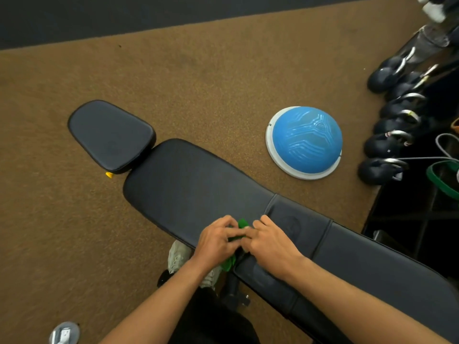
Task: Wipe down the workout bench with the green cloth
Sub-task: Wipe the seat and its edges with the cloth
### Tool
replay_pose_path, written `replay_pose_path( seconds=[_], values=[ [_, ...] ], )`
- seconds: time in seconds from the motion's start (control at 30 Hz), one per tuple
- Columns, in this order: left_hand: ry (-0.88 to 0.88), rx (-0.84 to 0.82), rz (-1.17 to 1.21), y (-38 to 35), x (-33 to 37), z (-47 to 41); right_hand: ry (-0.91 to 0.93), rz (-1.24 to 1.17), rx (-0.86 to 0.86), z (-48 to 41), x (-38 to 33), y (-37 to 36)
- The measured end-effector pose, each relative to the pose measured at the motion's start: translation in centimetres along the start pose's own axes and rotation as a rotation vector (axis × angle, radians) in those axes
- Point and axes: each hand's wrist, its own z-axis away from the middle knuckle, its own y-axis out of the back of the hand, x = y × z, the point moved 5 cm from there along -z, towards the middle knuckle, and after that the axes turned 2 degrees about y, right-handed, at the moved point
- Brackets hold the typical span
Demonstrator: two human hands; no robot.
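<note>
Hands [244, 240] on bunched green cloth [242, 225]

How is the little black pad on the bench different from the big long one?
The small seat pad is short and rounded, while the long back pad is stretched out with stitched seams across it. The seat pad has nothing on it; the back pad has the green cloth on it, held by the left hand and right hand. The seat pad lies farther from the person. Both are black, padded and lie flat.
</note>
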Motion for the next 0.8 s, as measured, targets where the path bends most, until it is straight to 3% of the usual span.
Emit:
replay_pose_path(
  seconds=[0.3,0.47,0.67,0.8],
  values=[
    [0.138,-0.039,0.038,-1.3,3.0,-12.1,-0.079,-0.028,0.251,2.0,-0.4,-0.3],
    [0.097,-0.074,0.042,-0.7,2.2,-7.4,-0.101,-0.086,0.320,2.3,0.0,-1.2],
    [0.122,-0.269,0.031,1.1,-2.7,2.4,-0.019,-0.129,0.371,1.7,0.4,-2.1],
    [0.144,-0.232,0.005,1.7,-2.7,3.3,0.002,-0.129,0.359,1.8,0.6,-2.3]
  ],
)
